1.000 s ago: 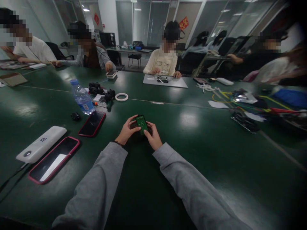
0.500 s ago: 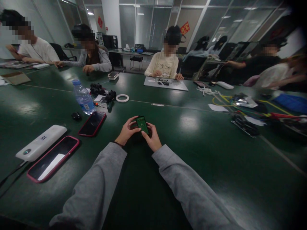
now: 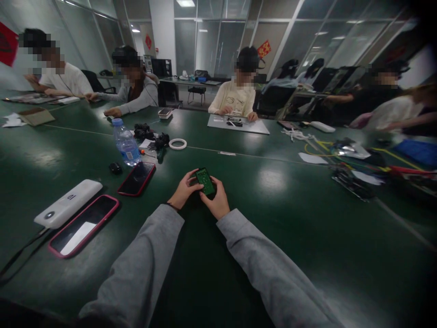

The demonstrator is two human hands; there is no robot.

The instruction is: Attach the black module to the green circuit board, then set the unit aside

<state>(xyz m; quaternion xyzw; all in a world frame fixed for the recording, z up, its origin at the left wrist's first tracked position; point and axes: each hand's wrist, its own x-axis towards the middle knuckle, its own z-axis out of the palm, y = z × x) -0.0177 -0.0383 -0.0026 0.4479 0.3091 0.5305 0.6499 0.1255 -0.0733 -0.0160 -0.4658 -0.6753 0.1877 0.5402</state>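
Both my hands hold a small dark-framed device with a lit green face (image 3: 205,181), tilted above the green table (image 3: 290,218). My left hand (image 3: 184,189) grips its left side, the thumb lying on the lower left of the face. On the right side, my right hand (image 3: 217,199) wraps round the edge, its thumb at the lower corner. The small marks on the green face are too tiny to read. The fingers behind the device are partly hidden.
Left of my hands lie a red-edged phone (image 3: 137,178), a pink-edged phone (image 3: 84,226), a white power bank (image 3: 68,203) and a water bottle (image 3: 127,143). A tape ring (image 3: 178,144) is farther back. Cables (image 3: 351,182) lie right. Several people sit around.
The view has shifted, so the scene sits slightly lower and farther right. My right thumb has moved off the device's face towards its lower edge. Both hands still hold the device.
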